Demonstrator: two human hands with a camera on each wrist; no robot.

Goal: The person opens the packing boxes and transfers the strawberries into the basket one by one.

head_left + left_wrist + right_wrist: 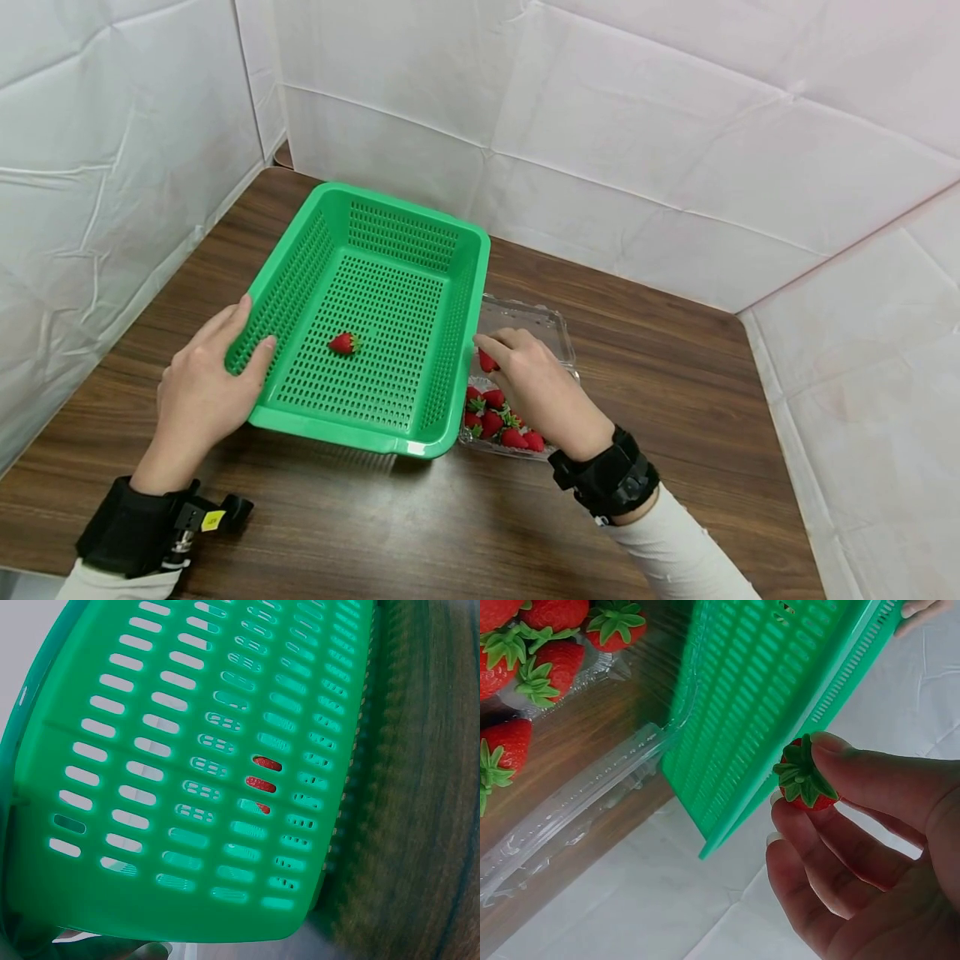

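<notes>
My left hand (206, 379) grips the left rim of a green perforated plastic basket (367, 437), thumb over the inside wall. One strawberry (344, 343) lies on the basket's floor; in the left wrist view its red shows through the slots. Between thumb and fingers my right hand (536, 387) pinches another strawberry (804, 776), green leaves facing the wrist camera. This hand is just outside the basket's right rim, above a clear plastic box (517, 452). Several strawberries (492, 423) lie in the box, partly hidden by the basket's edge and the right hand.
The box's clear lid (528, 321) stands open towards the back. Basket and box are on a dark wood-grain table (660, 400). White sheeting (600, 125) rises as walls behind and at both sides of the table.
</notes>
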